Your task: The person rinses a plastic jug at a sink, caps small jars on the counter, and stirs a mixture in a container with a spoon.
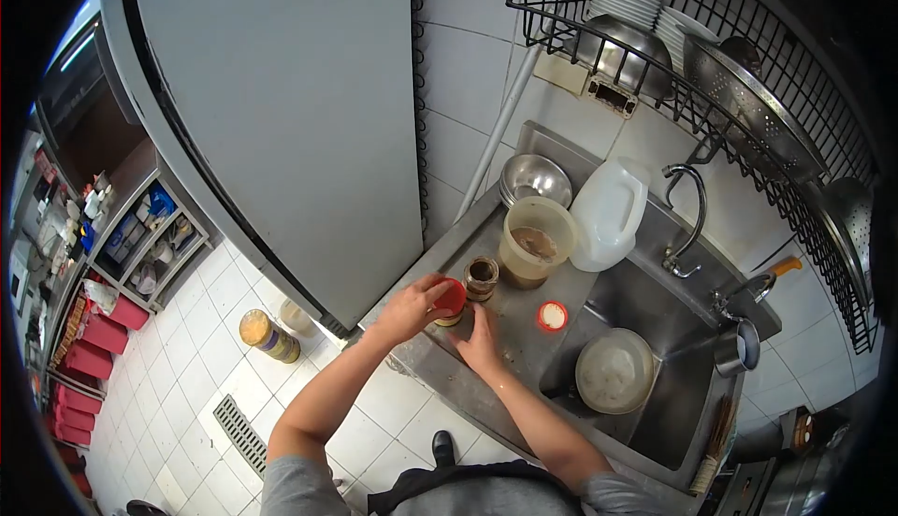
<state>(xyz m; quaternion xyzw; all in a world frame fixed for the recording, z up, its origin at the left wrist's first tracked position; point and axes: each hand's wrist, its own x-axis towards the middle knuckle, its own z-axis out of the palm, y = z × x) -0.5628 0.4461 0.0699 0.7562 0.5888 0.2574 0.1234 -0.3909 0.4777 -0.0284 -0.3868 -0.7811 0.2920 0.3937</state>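
On the steel counter left of the sink stands a small jar with a red lid (451, 297). My left hand (412, 310) is closed over the lid from the left. My right hand (478, 340) is curled at the jar's lower side, its fingers partly hidden. Just behind it is an open glass jar (481, 276) with dark brown residue around its mouth. To the right, another red lid (553, 316) lies with its pale inner side up. A translucent plastic tub (540, 221) holding murky brown liquid stands behind the jars.
Beside the tub are stacked steel bowls (535, 179) and a white plastic jug (610, 217). A round pan (615, 371) sits in the sink under the faucet (692, 207). Above hangs a wire dish rack (748, 142). A large yellow-lidded jar (269, 335) stands on the floor.
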